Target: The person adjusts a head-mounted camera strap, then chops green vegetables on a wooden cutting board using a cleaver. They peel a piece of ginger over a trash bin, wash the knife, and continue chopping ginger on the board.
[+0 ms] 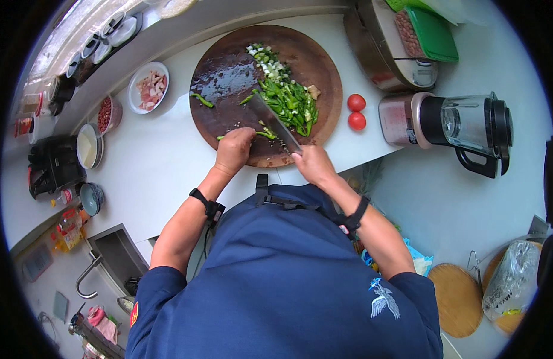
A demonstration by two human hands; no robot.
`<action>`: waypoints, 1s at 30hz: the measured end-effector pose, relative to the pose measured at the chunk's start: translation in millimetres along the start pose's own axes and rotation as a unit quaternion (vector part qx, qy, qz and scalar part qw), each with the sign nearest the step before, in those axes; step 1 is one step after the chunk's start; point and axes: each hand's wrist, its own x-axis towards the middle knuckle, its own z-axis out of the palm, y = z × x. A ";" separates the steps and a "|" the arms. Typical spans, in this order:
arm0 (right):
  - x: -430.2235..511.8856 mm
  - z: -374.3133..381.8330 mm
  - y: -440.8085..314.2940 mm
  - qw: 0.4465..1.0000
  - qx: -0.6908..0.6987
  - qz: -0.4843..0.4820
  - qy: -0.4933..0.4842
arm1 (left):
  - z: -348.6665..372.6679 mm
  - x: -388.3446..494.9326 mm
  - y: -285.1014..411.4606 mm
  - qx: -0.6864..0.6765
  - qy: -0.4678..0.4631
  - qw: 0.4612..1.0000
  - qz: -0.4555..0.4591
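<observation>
A round wooden cutting board (227, 112) lies on the counter before me. My left hand (235, 147) is on its near edge, fingers curled around a green chili pepper (221, 137) that pokes out on both sides. In my right hand (313, 162) is the handle of a cleaver (274, 124), its blade slanting up and left over the board. Sliced green peppers (287, 105) are heaped right of the blade, with chopped scallions (269, 62) above them. One pepper piece (202, 100) lies apart at the board's left. A small ginger piece (313, 92) touches the heap's right edge.
Two tomatoes (356, 112) sit right of the board, near a blender (447, 120) lying across the view. A metal appliance (384, 45) stands behind. Left are a plate of cut meat (150, 87), a tub of peanuts (109, 114) and bowls (92, 199). A sink (117, 251) is lower left.
</observation>
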 end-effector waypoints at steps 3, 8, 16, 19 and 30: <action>-10.6 -17.0 -3.6 0.999 -0.038 0.005 0.001 | -26.0 -4.8 -3.6 -0.007 0.063 0.996 -0.069; -18.0 -28.0 -14.0 0.992 -0.116 -0.041 -0.014 | -47.9 -15.1 -6.0 0.032 0.033 0.997 -0.062; -7.1 0.9 -6.6 0.984 -0.172 -0.032 -0.045 | -33.3 -25.4 -5.8 0.046 0.029 0.997 -0.056; -5.8 8.5 -1.6 0.986 -0.161 -0.027 -0.029 | -26.7 -23.4 -6.6 0.050 0.020 0.997 -0.060; -17.9 -27.1 -12.1 0.986 -0.160 -0.045 -0.011 | -4.5 -8.4 -10.2 0.050 -0.029 0.998 0.012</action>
